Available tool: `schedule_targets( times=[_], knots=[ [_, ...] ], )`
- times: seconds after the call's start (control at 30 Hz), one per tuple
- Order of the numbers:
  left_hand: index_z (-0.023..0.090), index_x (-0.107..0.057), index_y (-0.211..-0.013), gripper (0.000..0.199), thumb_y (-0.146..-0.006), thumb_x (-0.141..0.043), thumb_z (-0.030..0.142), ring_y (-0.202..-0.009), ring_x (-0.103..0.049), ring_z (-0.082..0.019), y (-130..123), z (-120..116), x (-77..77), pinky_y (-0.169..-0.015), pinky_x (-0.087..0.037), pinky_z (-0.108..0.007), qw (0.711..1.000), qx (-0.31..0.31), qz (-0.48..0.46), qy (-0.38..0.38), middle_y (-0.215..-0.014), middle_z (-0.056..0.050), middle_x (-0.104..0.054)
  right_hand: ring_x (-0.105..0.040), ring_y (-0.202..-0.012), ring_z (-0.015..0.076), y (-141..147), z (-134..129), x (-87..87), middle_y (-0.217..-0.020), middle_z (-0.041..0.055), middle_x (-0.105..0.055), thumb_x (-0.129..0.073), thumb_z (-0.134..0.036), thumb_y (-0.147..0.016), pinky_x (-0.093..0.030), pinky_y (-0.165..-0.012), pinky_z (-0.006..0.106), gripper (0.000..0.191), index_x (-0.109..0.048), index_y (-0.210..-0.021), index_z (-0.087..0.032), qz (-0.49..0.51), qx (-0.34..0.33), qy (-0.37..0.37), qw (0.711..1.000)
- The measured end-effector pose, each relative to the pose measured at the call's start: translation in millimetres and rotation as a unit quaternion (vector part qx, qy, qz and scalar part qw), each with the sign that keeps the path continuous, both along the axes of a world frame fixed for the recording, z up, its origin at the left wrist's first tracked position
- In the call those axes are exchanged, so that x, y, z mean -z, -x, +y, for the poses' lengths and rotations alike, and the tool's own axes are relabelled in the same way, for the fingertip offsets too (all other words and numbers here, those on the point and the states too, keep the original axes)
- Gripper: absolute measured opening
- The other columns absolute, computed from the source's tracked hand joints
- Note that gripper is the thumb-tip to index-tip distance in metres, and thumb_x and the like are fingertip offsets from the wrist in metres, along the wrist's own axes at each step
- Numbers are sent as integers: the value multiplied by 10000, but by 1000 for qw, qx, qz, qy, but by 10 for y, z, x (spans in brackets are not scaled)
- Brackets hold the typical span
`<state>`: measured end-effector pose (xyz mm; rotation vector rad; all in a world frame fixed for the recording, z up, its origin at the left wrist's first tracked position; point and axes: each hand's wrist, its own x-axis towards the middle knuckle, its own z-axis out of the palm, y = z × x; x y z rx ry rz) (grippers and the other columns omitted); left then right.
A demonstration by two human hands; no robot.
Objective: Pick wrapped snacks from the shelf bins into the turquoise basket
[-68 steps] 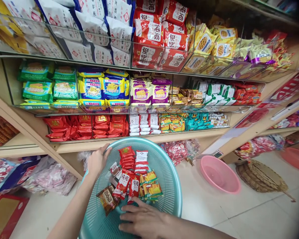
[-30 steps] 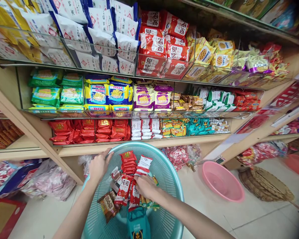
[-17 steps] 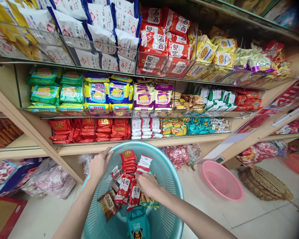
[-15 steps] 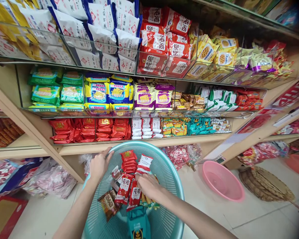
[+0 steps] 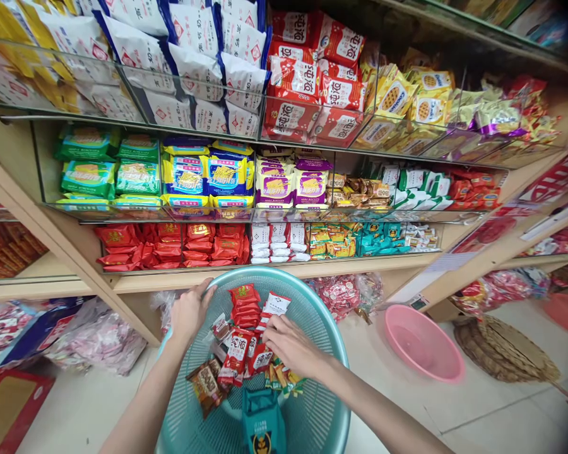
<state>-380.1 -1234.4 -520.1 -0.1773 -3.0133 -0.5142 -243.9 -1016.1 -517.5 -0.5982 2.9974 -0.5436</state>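
Basket (image 5: pixel 320 337): round, perforated plastic
Left hand (image 5: pixel 189 313): clasps basket, eleven o'clock
Right hand (image 5: pixel 291 343): hold unclear
Red packet (image 5: pixel 259 360): glossy, newly askew

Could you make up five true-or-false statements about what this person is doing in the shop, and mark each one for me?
1. The left hand holds the rim of the teal basket. True.
2. A pink basin stands to the right of the teal basket in the picture. True.
3. Everything in the teal basket is red. False: it also holds a brown packet and a teal packet.
4. The right hand is inside the teal basket's opening, at a white-and-red packet. True.
5. The pink basin is inside the teal basket. False: it is on the floor.
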Motion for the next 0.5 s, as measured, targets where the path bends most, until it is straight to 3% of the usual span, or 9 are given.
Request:
schedule_targets(
  times=[0.13, 0.27, 0.37, 0.5],
  knots=[
    [317, -544, -1256, 451, -904, -332, 505, -965, -647, -316, 5, -4, 14, -765, -488, -390, 1000, 3, 6, -2, -1180, -107, -653, -483, -955, 167, -4, 83, -96, -1022, 49, -550, -337, -209, -943, -401, -874, 338, 182, -516, -913, -196, -10, -5, 95, 995],
    [320, -541, -1256, 455, -902, -326, 510, -960, -644, -345, 9, -3, 22, -760, -488, -423, 1000, 4, 5, 1, -1186, -98, -651, -537, -887, 156, 15, 134, -155, -941, 26, -590, -312, -248, -950, -407, -804, 304, 178, -486, -954, -211, -57, 37, 194, 979],
    [318, -540, -1257, 460, -901, -322, 512, -961, -642, -355, 8, -1, 16, -767, -487, -438, 1000, 4, 6, 1, -1189, -95, -650, -541, -771, 150, 39, 148, -146, -839, 1, -586, -318, -274, -944, -389, -712, 283, 172, -480, -951, -216, -77, 79, 211, 971],
    [316, -539, -1258, 459, -904, -319, 508, -950, -647, -349, 2, -5, 6, -766, -490, -440, 1000, 5, 6, 0, -1184, -95, -652, -538, -727, 147, 82, 123, -44, -796, -1, -585, -334, -255, -927, -360, -670, 271, 157, -484, -916, -210, -103, 93, 180, 974]
  ],
)
